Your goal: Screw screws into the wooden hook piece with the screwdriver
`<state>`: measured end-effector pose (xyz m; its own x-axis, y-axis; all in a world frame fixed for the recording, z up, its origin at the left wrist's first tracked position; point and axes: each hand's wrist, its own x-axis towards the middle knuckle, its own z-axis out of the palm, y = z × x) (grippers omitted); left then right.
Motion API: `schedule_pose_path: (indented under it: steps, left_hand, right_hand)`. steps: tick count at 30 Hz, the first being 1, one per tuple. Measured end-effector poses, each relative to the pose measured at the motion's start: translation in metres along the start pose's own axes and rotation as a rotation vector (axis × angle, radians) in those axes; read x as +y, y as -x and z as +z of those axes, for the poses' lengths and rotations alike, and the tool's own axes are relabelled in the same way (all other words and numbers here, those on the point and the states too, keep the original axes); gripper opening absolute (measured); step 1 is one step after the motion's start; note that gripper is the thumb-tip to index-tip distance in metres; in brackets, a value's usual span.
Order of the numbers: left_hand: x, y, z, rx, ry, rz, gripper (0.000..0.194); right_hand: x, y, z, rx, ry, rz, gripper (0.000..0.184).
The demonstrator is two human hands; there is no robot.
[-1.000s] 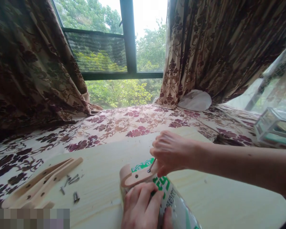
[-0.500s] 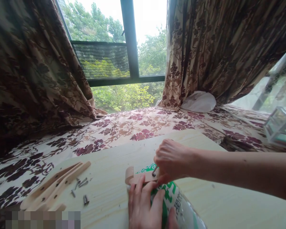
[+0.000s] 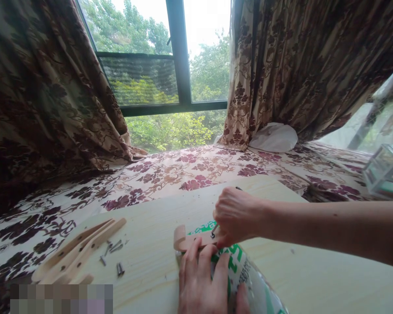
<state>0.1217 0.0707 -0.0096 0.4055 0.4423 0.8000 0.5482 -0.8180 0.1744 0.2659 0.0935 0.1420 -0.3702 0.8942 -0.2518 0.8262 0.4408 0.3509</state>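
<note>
My right hand [image 3: 237,215] is closed around a small metal tool [image 3: 213,230] whose tip stands in a curved wooden piece [image 3: 194,240]. That piece lies across a cylindrical white container with green print [image 3: 245,274]. My left hand [image 3: 205,283] presses down on the container and touches the wooden piece with its fingertips. All of this rests on a pale wooden board [image 3: 150,235].
Flat wooden strips with holes [image 3: 77,255] lie at the board's left, with several loose screws [image 3: 114,257] beside them. A floral cloth [image 3: 170,172] covers the sill. Patterned curtains [image 3: 36,91] frame the window [image 3: 163,74]. A glass box [image 3: 384,172] stands far right; a white bag [image 3: 275,137] lies behind.
My view has shifted slightly. My right hand has turned a little on the tool, and my left hand has slid up the container toward the wooden piece.
</note>
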Motion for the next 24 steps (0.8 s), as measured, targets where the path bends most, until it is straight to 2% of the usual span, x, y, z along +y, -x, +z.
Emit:
schedule_pose_path:
  steps: [4,10,24]
  left_hand:
    - [0.0021,-0.0014,0.0000,0.033,0.028,-0.012,0.030]
    - [-0.0014,0.0005,-0.0002,-0.008,0.027,0.001,0.032]
    - [-0.0054,0.0075,0.0052,-0.009,0.025,0.001,0.036]
  right_hand:
    - [0.0012,-0.0007,0.0035,0.035,0.011,-0.044,0.041]
    - [0.0057,-0.0032,0.0013,0.002,0.043,-0.142,0.038]
    - [0.0061,-0.0054,0.0024,-0.009,0.072,-0.148,0.043]
